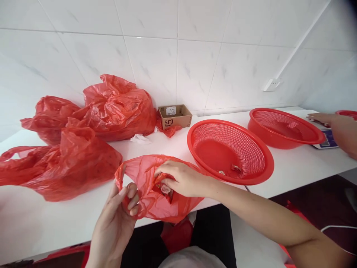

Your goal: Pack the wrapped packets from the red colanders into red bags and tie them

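A thin red plastic bag (181,208) lies spread at the table's front edge. My left hand (118,208) is closed on the bag's left rim, pinching it between thumb and fingers. Over the bag's opening, my right hand (181,178) grips a small red packet (166,189) with a pale round print on it; its contents cannot be made out. Just right of the bag stands a red perforated plastic basket (231,130), holding a small red wrapped piece (235,168) and a pale bit near its bottom.
Full red bags (119,108) and another red bag (83,163) fill the left side. Behind stand a small cardboard box (174,118) and a crumpled white tissue (140,139). A second red basket (284,139) sits by a scale (325,143), where another person's hand (323,119) reaches in.
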A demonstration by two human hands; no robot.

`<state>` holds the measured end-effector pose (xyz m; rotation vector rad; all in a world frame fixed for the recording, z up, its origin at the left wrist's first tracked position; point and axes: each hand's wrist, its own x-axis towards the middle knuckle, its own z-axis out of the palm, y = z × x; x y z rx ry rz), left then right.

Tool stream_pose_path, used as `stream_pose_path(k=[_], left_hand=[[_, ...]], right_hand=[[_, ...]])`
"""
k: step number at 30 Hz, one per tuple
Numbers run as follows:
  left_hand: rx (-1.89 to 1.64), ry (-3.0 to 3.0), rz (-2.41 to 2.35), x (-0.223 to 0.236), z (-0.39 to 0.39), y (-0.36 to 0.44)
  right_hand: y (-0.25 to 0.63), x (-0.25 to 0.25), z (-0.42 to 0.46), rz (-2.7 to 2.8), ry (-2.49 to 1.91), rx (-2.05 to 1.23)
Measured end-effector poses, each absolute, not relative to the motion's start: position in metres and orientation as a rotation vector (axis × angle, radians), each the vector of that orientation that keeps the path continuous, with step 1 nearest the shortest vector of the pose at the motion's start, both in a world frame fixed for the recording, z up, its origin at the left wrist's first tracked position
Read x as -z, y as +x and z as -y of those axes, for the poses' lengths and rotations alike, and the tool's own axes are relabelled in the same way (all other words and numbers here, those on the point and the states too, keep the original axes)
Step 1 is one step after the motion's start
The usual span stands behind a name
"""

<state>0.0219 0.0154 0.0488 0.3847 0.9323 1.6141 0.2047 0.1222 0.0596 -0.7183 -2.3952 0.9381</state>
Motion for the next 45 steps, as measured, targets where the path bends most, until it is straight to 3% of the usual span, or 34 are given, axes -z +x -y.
stream_pose_path(k=[3,7,14,19,22,24,30,35,40,45], left_hand=[[-1.627,0.393,-0.933,-0.050,-0.011,0.018],[-1.652,0.349,-0.932,-0.049,-0.009,0.011],[-1.655,0.325,-0.948,-0.049,-0.011,0.006],[-1.634,0.300,-1.003,-0.044,-0.011,0.004],[-1.641,0.264,-1.027,-0.037,-0.010,0.005],[-1.636,0.257,-1.044,-0.034,-0.010,0.007],[-1.595,0.298,-1.114,-0.037,-0.011,0.012],[-1.603,0.295,-1.110,-0.034,-0.011,0.009],[-1.610,0.312,-1.058,-0.035,-0.013,0.014],[-1.595,0.343,-1.035,-0.039,-0.016,0.022]], right_hand=[[0.192,-0.040,-0.133,2.366,-0.808,-0.798],[0.200,-0.038,-0.144,2.440,-0.880,-0.863],[0.241,-0.078,-0.145,2.412,-0.797,-0.991],[0.325,-0.078,-0.185,2.445,-1.433,-0.690],[0.364,-0.051,-0.196,2.619,-2.044,-0.730],[0.372,-0.031,-0.193,2.651,-2.158,-0.830],[0.360,-0.012,-0.187,2.667,-1.891,-1.056],[0.355,-0.050,-0.196,2.477,-1.714,-0.956],[0.301,-0.086,-0.159,2.164,-1.139,-1.253],[0.270,-0.082,-0.156,2.244,-1.163,-0.961]])
